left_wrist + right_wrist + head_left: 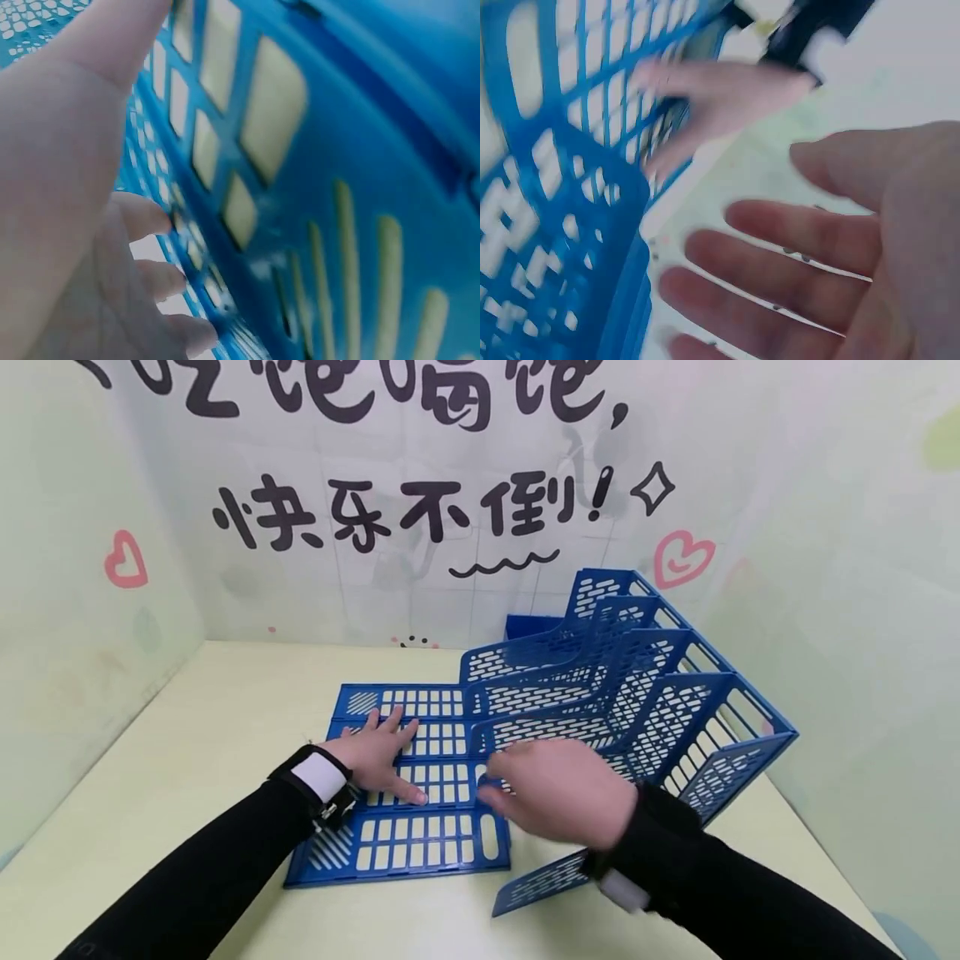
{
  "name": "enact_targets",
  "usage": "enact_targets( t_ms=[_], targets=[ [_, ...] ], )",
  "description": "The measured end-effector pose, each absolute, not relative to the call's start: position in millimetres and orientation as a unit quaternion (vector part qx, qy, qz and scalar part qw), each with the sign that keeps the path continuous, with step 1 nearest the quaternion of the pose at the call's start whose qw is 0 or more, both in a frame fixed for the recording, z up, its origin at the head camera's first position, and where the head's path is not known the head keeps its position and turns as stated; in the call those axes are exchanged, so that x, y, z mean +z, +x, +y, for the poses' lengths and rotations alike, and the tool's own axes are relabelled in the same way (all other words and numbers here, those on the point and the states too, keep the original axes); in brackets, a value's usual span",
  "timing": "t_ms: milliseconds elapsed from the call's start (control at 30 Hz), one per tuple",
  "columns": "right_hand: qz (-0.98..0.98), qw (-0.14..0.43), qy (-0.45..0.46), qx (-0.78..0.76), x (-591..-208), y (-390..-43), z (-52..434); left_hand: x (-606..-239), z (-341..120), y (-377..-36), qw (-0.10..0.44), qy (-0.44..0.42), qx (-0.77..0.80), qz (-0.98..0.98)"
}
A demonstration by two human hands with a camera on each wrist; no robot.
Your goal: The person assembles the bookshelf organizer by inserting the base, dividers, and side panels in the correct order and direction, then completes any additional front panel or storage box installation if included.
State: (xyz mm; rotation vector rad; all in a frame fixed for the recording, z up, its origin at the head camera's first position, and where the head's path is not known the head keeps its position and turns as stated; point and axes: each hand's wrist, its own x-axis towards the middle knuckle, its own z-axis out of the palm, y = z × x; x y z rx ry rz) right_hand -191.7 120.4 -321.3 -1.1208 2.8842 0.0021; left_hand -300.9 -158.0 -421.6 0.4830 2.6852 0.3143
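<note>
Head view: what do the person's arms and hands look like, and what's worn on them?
The left hand and right hand are ungloved. Both arms wear long, plain black sleeves. A black band with a white rectangular panel circles the left wrist; a pale block shows at the right wrist, blurred.

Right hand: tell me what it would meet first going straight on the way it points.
In the head view, the right hand points toward the left hand, spread on the panel, so that is likely met first. Depth is unclear, so it may brush the panel sooner.
</note>
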Motion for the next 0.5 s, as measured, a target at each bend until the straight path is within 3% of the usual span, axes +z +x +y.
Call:
enact_targets(
  t_ms=[167, 500],
  targets=[
    [0.901, 0.112, -0.415, -0.061, -337.6, -169.0, 148.7, -408.0, -153.5, -292.8, 0.219, 0.187, 0.133, 0.948],
    [0.895, 0.003, -0.445, -0.036, -358.8, -175.2, 155.5, -414.3, -138.0, -279.9, 0.247, 0.179, 0.098, 0.947]
  ],
)
